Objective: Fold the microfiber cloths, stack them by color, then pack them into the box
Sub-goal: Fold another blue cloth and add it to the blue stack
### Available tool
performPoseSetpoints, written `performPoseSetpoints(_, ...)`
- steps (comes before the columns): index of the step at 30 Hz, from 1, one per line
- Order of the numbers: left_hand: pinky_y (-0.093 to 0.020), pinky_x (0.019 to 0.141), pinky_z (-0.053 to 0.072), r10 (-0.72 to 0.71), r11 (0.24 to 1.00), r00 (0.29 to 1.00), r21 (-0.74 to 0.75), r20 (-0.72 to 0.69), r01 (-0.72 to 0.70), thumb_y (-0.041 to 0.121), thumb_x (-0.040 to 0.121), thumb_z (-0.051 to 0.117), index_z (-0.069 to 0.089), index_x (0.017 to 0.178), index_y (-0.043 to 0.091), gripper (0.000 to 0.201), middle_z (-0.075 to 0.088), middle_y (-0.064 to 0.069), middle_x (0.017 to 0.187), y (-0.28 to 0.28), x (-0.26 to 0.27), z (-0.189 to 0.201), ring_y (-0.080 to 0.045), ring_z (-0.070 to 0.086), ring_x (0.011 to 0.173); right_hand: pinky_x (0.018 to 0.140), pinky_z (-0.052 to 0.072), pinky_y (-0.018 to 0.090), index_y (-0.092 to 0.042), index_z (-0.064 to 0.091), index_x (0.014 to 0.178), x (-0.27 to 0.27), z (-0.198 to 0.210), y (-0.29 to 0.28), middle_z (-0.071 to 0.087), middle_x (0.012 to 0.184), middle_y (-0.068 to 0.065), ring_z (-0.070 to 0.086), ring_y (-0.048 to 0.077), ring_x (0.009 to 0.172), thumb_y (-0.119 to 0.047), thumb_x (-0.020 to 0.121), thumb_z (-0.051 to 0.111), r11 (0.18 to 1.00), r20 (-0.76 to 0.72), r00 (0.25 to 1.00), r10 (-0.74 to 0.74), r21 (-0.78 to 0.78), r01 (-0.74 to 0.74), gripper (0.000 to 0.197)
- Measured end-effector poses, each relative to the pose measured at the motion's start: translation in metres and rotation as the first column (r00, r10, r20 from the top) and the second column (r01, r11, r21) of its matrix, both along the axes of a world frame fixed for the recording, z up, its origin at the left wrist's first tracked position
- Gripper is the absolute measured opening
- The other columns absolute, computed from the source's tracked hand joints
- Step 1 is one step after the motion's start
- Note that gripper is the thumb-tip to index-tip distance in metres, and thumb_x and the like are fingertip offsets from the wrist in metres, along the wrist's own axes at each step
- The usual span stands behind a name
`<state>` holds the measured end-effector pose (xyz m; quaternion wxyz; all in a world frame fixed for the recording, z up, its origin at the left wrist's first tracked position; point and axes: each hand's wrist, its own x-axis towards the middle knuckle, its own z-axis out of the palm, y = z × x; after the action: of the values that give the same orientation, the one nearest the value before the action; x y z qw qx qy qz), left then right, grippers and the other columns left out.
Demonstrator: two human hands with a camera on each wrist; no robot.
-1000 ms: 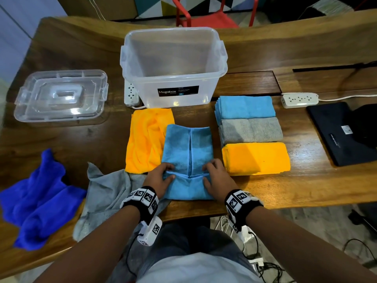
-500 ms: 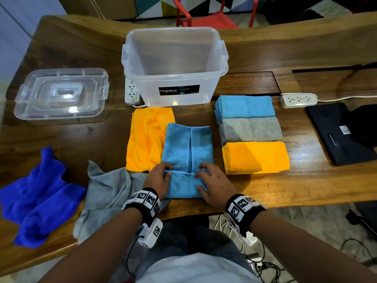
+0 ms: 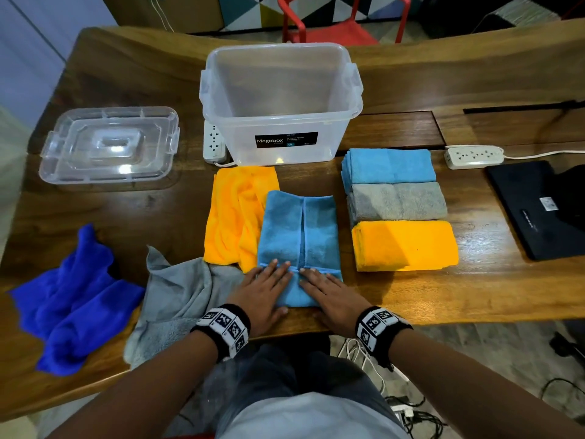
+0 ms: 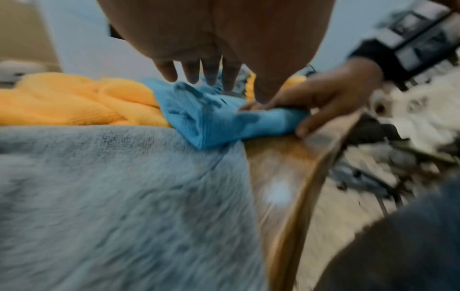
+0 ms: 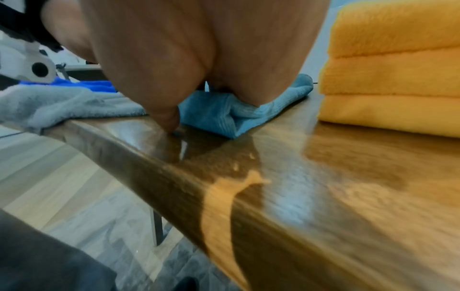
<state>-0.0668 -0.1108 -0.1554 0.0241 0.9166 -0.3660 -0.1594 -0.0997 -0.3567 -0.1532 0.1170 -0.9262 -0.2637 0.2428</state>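
A light blue cloth lies lengthwise near the table's front edge, its near end folded over. My left hand and right hand lie flat on that fold with straight fingers, pressing it down; the left wrist view shows the same blue cloth under both hands. To the right sit three folded stacks: light blue, grey and orange. The clear box stands open behind. An unfolded orange cloth, a grey cloth and a dark blue cloth lie at the left.
The box's clear lid lies at the back left. A white power strip and a black laptop are at the right. Another power strip sits beside the box. The grey cloth hangs over the table's front edge.
Both hands went from pinching the near end of the blue cloth to lying flat on the fold, sliding inward toward the middle. The fold now lies pressed down.
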Motion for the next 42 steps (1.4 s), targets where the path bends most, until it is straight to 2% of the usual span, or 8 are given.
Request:
performPoseSetpoints(7,-0.05,0.117,-0.009,0.07,0.986,0.994,0.157,-0.081,-0.056,0.072,0.09,0.019,-0.026,0.149,0.022,0.089,-0.03,0.005,0.156,0.005,0.005,-0.011,-0.019,-0.025,0.144,0.117,0.003,0.044,-0.014,0.004,0.157,0.001,-0.009,-0.01,-0.003,0.162,0.006,-0.002,0.028,0.149,-0.049,0.096,0.024,0.996,0.028,0.999,0.025,-0.092,-0.023,0.073)
performPoseSetpoints(11,-0.049,0.113,0.007,0.032,0.989,0.995,0.144,-0.098,-0.017,0.052,0.088,0.032,-0.001,0.154,0.019,0.081,0.02,-0.003,0.16,0.008,0.008,-0.006,-0.021,0.024,0.145,0.115,-0.013,0.031,-0.018,-0.004,0.159,0.008,0.001,-0.011,-0.02,0.16,-0.002,-0.026,0.015,0.142,-0.019,0.105,0.027,0.998,-0.036,0.999,-0.006,-0.067,0.003,0.062)
performPoseSetpoints(15,-0.051,0.117,0.006,-0.027,0.987,0.997,0.157,-0.066,0.037,0.042,0.082,0.01,0.006,0.156,0.019,0.077,0.004,-0.001,0.161,0.013,0.009,0.006,-0.02,0.008,0.147,0.125,0.003,0.036,-0.017,0.003,0.159,0.012,0.011,-0.01,-0.008,0.166,0.0,-0.012,0.016,0.152,-0.01,0.104,0.033,0.999,-0.086,0.996,-0.02,-0.049,0.015,0.063)
performPoseSetpoints(21,-0.036,0.116,0.02,0.04,0.999,0.95,-0.005,-0.311,-0.043,0.055,0.086,0.019,0.037,0.149,0.03,0.07,0.024,0.01,0.159,0.013,0.01,0.024,-0.011,0.025,0.146,0.125,0.016,0.035,-0.013,0.034,0.153,0.001,0.028,-0.013,0.027,0.163,0.006,0.022,0.022,0.151,-0.009,0.091,0.052,0.989,-0.123,0.986,-0.11,0.088,0.121,0.065)
performPoseSetpoints(25,-0.032,0.077,0.048,0.201,0.925,0.853,-0.194,-0.482,-0.328,0.07,0.083,0.036,0.063,0.113,0.03,0.056,0.069,0.007,0.099,0.021,0.012,0.024,-0.012,0.064,0.089,0.106,0.044,0.035,-0.019,0.053,0.138,-0.01,0.04,-0.017,0.06,0.136,0.005,0.057,0.024,0.122,-0.016,0.088,0.053,0.952,-0.133,0.961,-0.242,0.156,0.261,0.05)
performPoseSetpoints(32,-0.023,0.057,0.039,0.446,0.742,0.704,-0.212,-0.552,-0.636,0.045,0.096,0.053,0.053,0.113,0.024,0.027,0.057,0.01,0.074,0.011,0.032,0.022,-0.006,0.056,0.067,0.102,0.043,0.032,-0.021,0.049,0.127,0.012,0.033,-0.015,0.056,0.13,0.002,0.054,0.019,0.119,-0.018,0.096,0.054,0.725,-0.191,0.78,-0.597,0.289,0.625,0.031)
performPoseSetpoints(38,-0.038,0.083,0.055,0.422,0.733,0.649,-0.183,-0.633,-0.655,0.038,0.094,0.06,0.044,0.127,0.028,0.038,0.064,0.001,0.107,0.016,0.036,0.016,-0.019,0.065,0.097,0.105,0.04,0.033,-0.017,0.046,0.133,0.021,0.023,-0.007,0.052,0.137,0.008,0.05,0.023,0.125,-0.021,0.104,0.045,0.668,-0.187,0.707,-0.682,0.236,0.706,0.03)
performPoseSetpoints(42,-0.038,0.08,0.053,0.474,0.678,0.663,-0.239,-0.58,-0.695,0.032,0.099,0.052,0.046,0.118,0.03,0.02,0.064,-0.001,0.106,0.012,0.035,0.018,-0.021,0.063,0.096,0.101,0.045,0.039,-0.017,0.047,0.129,0.025,0.022,-0.004,0.048,0.134,0.009,0.051,0.025,0.119,-0.02,0.105,0.041,0.64,-0.157,0.678,-0.718,0.234,0.732,0.025)
